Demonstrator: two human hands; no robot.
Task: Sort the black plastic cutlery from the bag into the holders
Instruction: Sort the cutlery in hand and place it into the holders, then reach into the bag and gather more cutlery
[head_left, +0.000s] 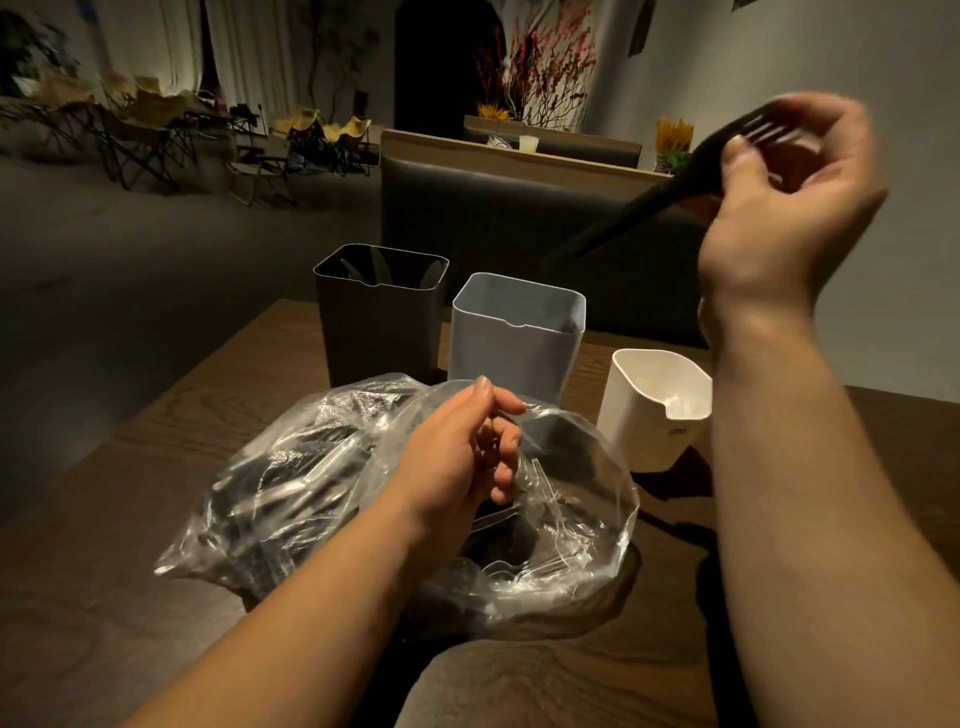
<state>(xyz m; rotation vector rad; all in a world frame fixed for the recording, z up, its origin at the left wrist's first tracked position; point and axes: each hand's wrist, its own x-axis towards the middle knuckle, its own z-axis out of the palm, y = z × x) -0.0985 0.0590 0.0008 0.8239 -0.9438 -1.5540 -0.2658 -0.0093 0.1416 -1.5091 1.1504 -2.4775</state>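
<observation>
The counter (156, 467) is dark wood-grain. Its near edge runs along the bottom of the view and its left edge slants away toward the far side, with bare wood left of the bag and a strip of it on the near side.

A clear plastic bag (291, 493) lies crumpled at the near middle of the counter, mouth open to the right, with a jumble of black cutlery showing through the film. The left hand (457, 457) hangs over the mouth, fingers curled inward, thumb and forefinger pinching the bag's rim.

Beyond the bag stand three upright holders, open at the top. The black holder (379, 332) is on the left and farthest, with a few pieces standing inside it. The grey holder (511, 353) is just right of it. The white holder (644, 421) is lower, farther right and nearest. Narrow gaps separate them, and the bag's far side reaches the feet of the black and grey ones.

The right hand (784, 208) is raised well above the counter at the right, above the holders. Its fingers are closed around a black fork (670, 195) near the tines — the handle slants down and left, and the piece is smeared by motion.

A dark padded seat back (493, 208) stands beyond the counter's far edge. Folding chairs (140, 119) stand far left.
</observation>
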